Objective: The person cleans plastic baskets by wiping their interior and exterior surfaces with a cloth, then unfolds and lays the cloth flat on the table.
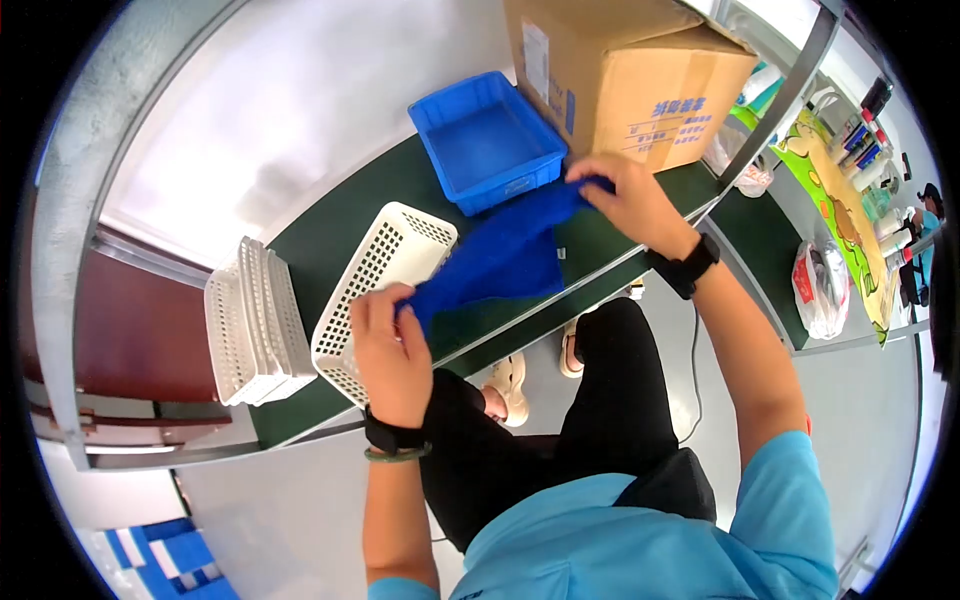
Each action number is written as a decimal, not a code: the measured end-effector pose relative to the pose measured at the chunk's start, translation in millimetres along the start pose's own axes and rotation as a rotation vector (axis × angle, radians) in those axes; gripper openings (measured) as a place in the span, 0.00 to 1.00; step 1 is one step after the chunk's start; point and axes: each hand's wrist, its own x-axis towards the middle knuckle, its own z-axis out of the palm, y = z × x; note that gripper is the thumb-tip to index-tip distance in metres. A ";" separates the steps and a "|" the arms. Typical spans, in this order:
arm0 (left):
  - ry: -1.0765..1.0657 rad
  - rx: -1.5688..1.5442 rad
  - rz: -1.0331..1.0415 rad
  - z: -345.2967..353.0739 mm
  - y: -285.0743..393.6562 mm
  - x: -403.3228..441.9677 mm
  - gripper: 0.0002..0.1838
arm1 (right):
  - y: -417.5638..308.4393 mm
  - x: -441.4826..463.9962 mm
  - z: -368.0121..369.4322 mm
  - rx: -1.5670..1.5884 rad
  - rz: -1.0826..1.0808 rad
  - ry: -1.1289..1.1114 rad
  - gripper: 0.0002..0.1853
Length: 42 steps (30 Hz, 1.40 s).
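A dark blue cloth [505, 262] is stretched between my two hands above the green shelf. My left hand [390, 350] pinches its lower left corner, over the near side of a white perforated basket [395, 245]. Its upper right end is gripped by my right hand [635, 200], in front of the cardboard box. Behind the cloth stands a blue plastic bin [492, 140], with nothing seen inside it. A small pale tag shows at the cloth's right edge.
Nested white baskets [262, 325] stand at the shelf's left end. A large cardboard box [655, 95] is at the back right. The green shelf [335, 215] has a metal front edge. Plastic bags [820, 290] and bottles are farther right.
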 end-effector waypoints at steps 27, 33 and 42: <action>-0.364 0.238 -0.127 66.2 -42.8 -46.2 0.20 | -5.8 -15.9 112.2 -0.193 0.032 -0.548 0.35; -0.150 -0.155 -0.170 31.0 -25.2 -61.3 0.28 | -39.4 -23.0 80.1 0.317 -0.020 -0.538 0.15; -0.310 -0.602 -0.278 13.4 20.5 -59.8 0.30 | -108.6 -67.3 78.1 1.556 0.364 -0.020 0.35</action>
